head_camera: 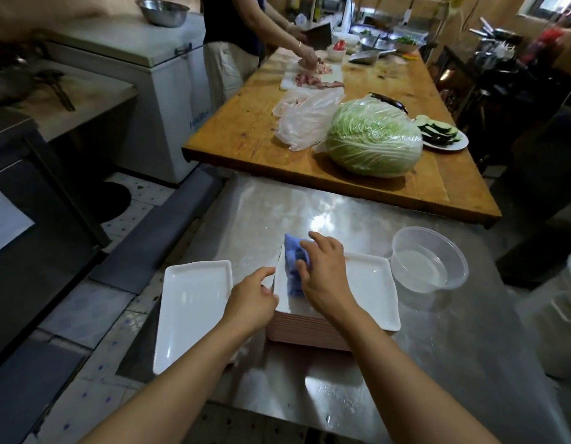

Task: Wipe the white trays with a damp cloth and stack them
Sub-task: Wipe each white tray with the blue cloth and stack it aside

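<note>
Presently your right hand (325,277) presses a blue cloth (293,267) onto the left part of the top white tray (370,290), fingers curled round the cloth's upper end. Your left hand (250,299) pinches that tray's near-left edge between thumb and fingers. The tray lies on a stack of trays (303,331) on the steel table (438,363); the stack's edges look pinkish. A second white tray (191,312) lies just left of the stack, overhanging the table's left edge, apart from your left hand.

Surroundings: a clear plastic bowl of water (428,261) stands just right of the stack, near the tray's far-right corner. Beyond it a wooden table (406,187) adjoins the steel one and carries a wrapped napa cabbage (373,139), a plastic bag (306,120), a plate of sliced eggplant (444,133) and a whole eggplant (389,100). At its far end another person (232,36) handles meat on a white cutting board (313,80) with a cleaver (319,35). A white chest freezer (143,78) stands to the left, a steel bowl (164,11) on its lid.

Writing: blue lettering shows on the freezer front, too blurred to read.
</note>
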Demonstrator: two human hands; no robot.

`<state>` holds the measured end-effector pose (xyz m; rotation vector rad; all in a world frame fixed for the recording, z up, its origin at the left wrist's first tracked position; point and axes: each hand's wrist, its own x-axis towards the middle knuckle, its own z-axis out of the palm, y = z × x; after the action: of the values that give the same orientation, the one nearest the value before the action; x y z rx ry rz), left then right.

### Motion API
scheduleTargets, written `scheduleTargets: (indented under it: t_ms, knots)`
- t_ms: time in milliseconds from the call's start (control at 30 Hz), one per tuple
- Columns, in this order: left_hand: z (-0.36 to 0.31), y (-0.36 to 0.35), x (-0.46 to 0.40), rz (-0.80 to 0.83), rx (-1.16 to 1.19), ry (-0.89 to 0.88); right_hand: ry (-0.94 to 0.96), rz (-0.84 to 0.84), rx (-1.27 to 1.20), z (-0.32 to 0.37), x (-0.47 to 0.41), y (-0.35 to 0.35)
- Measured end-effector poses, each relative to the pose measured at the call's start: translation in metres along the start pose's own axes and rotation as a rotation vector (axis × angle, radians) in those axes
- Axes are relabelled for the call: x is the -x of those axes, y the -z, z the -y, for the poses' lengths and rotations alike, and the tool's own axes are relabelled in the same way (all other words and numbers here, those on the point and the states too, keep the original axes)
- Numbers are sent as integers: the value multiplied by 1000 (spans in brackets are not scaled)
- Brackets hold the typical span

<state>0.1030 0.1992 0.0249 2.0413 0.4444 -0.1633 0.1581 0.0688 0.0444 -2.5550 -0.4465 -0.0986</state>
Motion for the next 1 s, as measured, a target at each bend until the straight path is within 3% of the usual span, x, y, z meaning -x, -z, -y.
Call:
scheduleTargets:
  t_ms: [167,500,633,800,1000]
  knots:
    - [4,-4,-2,13,74,22,-76,64,-157,2,-4,-10]
    - [5,-4,3,36,226,36,103,344,-108,7,19,13]
    - [3,-5,8,30,240,33,225,355,-55,2,48,14]
    - [-5,-11,12,-61,25,-26,197,277,142,-8,65,16]
    - [-11,-14,14,-70,-202,-57,-38,238,360,-52,88,60]
